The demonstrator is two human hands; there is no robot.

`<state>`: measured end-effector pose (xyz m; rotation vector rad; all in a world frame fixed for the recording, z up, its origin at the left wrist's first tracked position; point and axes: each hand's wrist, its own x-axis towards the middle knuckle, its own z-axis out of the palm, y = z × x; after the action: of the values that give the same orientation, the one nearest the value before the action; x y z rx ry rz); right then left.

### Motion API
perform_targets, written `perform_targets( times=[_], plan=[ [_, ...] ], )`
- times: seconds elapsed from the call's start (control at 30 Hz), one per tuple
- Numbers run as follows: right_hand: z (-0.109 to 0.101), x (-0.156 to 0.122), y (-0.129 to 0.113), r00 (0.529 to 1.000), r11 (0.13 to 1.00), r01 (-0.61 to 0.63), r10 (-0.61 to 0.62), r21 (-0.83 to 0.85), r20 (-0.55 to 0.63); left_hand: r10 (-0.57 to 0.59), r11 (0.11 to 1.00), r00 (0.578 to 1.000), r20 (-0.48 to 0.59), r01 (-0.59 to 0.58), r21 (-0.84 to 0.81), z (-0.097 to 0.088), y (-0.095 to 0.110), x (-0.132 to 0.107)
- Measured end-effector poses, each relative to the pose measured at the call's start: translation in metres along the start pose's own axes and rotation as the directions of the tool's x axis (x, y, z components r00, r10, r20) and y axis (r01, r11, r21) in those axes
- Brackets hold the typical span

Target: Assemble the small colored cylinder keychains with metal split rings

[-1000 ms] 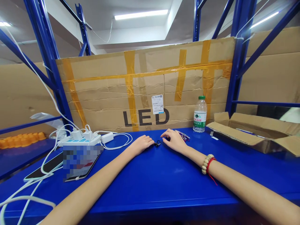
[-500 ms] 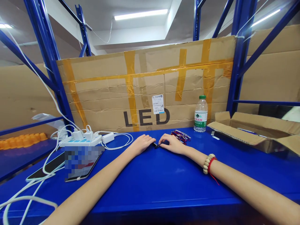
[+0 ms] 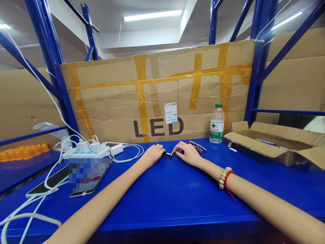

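Note:
My left hand (image 3: 154, 155) rests at the middle of the blue table with its fingers closed on one end of a small black object with a silvery part (image 3: 168, 154). The object is too small to name. Opposite it, my right hand (image 3: 187, 153) bends its thumb and forefinger together at the object's other end; whether it grips that end is hard to make out. Just behind the right hand lies a pile of purple and silver pens (image 3: 198, 146), partly hidden by that hand.
A water bottle (image 3: 216, 124) with a green cap stands at the back right, beside an open cardboard box (image 3: 276, 142). To the left are a white power strip (image 3: 87, 153) with cables, a tablet (image 3: 88, 179) and a phone (image 3: 49, 181). A large cardboard sheet (image 3: 114, 112) closes off the back.
The hands have moved slightly apart. More of the small black object shows between them, including a silvery part. The right hand has shifted a little, its fingertips higher.

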<state>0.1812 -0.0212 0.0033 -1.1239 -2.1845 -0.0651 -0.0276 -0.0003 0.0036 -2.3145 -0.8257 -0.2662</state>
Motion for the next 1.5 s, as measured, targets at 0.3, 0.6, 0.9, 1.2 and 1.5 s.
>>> perform_targets(
  times=[0.3, 0.6, 0.9, 1.2, 1.5],
  plan=[
    [0.002, -0.001, 0.003, 0.997, 0.997, -0.075, 0.075, -0.018, -0.012, 0.003, 1.0, 0.999, -0.05, -0.004, -0.01, 0.001, 0.0, -0.003],
    [0.008, -0.002, 0.006, 0.996, 0.993, 0.029, -0.038, 0.115, 0.079, -0.06, 0.998, 0.992, -0.108, 0.057, -0.031, -0.001, 0.001, -0.004],
    [0.008, 0.0, -0.002, 0.978, 0.977, 0.158, -0.175, 0.146, 0.111, 0.067, 0.998, 0.99, -0.121, -0.066, 0.013, -0.002, 0.003, -0.004],
    [0.01, 0.0, 0.003, 0.976, 0.981, 0.171, -0.182, 0.095, 0.117, 0.064, 0.997, 0.995, -0.073, -0.061, 0.042, -0.003, 0.003, -0.002],
    [0.003, -0.001, -0.001, 0.993, 0.993, 0.091, -0.085, -0.076, 0.084, 0.026, 0.998, 0.993, -0.118, -0.018, 0.064, -0.004, 0.003, -0.004]
  ],
)
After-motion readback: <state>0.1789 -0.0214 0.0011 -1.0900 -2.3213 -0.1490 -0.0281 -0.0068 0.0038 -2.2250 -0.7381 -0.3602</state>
